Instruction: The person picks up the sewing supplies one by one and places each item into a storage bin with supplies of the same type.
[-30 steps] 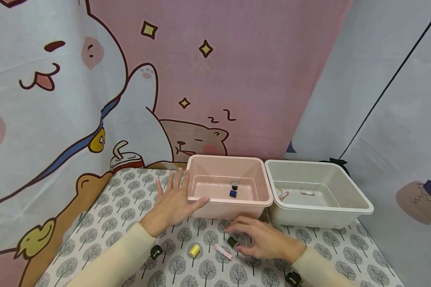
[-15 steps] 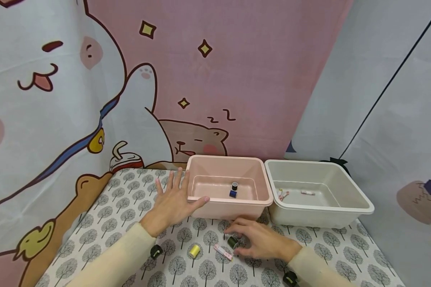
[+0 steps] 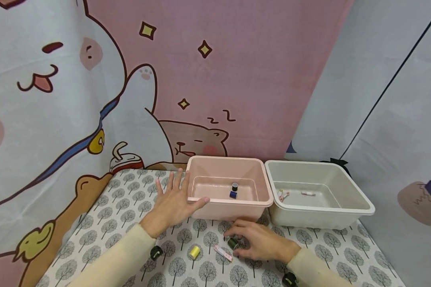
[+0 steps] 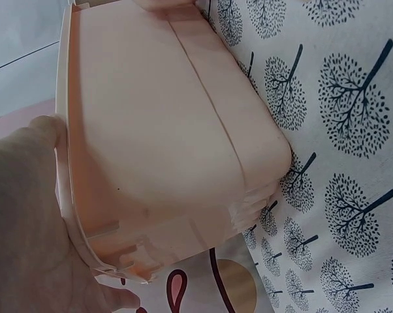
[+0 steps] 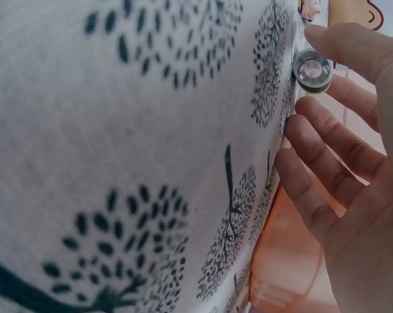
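My left hand rests with spread fingers on the left front corner of the pink bin; the left wrist view shows it against the bin's rim. On the tree-print cloth, my right hand is around a dark green thread spool. The right wrist view has the spool between thumb and index finger, the other fingers loosely bent and no firm pinch visible. Just left of it lies a small pink-and-white printed strip, then a yellow thread spool.
A black spool and a blue spool lie inside the pink bin. Beside it on the right stands a white bin holding small pink pieces. A printed curtain hangs behind the table.
My right hand has shifted very slightly left and down around the green spool. The left hand stays on the pink bin, and the bins have not moved.
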The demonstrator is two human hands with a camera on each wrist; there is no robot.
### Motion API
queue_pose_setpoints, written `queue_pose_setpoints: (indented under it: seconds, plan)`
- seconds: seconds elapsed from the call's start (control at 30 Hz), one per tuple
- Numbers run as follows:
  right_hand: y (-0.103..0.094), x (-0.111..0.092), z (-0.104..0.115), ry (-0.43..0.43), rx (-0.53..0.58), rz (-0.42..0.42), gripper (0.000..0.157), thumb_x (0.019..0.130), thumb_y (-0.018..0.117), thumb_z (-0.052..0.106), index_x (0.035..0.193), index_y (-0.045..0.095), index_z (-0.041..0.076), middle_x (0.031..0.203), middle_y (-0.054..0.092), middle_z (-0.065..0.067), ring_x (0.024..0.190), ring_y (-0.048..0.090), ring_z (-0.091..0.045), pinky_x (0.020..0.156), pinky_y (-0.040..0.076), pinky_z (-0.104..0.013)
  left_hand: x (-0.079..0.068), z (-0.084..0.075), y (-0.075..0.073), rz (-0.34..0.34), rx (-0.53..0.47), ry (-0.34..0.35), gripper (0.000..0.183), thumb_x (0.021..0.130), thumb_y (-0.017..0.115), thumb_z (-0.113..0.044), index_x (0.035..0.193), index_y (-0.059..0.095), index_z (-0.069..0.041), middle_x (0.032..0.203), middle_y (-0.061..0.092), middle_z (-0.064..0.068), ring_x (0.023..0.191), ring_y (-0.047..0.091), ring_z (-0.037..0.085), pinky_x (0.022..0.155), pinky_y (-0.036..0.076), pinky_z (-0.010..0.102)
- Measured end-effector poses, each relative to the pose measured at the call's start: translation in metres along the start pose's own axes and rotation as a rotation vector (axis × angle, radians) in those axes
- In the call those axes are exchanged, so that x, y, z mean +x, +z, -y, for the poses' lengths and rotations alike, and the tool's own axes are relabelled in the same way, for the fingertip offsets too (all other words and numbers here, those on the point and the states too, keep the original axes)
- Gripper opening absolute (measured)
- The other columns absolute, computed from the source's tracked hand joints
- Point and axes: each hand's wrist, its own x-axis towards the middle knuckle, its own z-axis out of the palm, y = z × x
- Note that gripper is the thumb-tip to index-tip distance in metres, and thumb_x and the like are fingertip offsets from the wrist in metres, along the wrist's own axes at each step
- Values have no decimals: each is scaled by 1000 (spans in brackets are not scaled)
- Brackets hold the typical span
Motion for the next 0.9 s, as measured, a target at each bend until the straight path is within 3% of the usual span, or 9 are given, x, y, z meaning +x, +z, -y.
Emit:
queue_pose_setpoints:
  seconds: [0.2, 0.4, 0.9]
  plan:
    - [-1, -1, -1, -29, 36, -4, 36, 103, 90, 38, 138, 82, 33, 134, 75, 18, 119, 73, -2, 104, 69, -35, 0, 0, 0, -1, -1, 2, 127, 102, 52, -95, 188, 15, -9, 196, 3, 21, 182, 4, 52, 137, -5, 91]
    - [-3, -1, -1, -43, 79, -13, 33, 104, 91, 37, 135, 82, 30, 127, 74, 18, 107, 69, 4, 95, 67, -25, -1, 1, 0, -3, 3, 2, 127, 102, 50, -96, 188, 15, -9, 196, 3, 21, 182, 4, 52, 138, -5, 90]
    - [-20, -1, 11, -74, 48, -58, 27, 104, 92, 35, 128, 84, 26, 119, 73, 17, 98, 72, -2, 85, 63, -19, -2, -1, -1, -7, 9, 0, 125, 104, 51, -94, 188, 16, -9, 196, 4, 22, 182, 6, 53, 138, -4, 90]
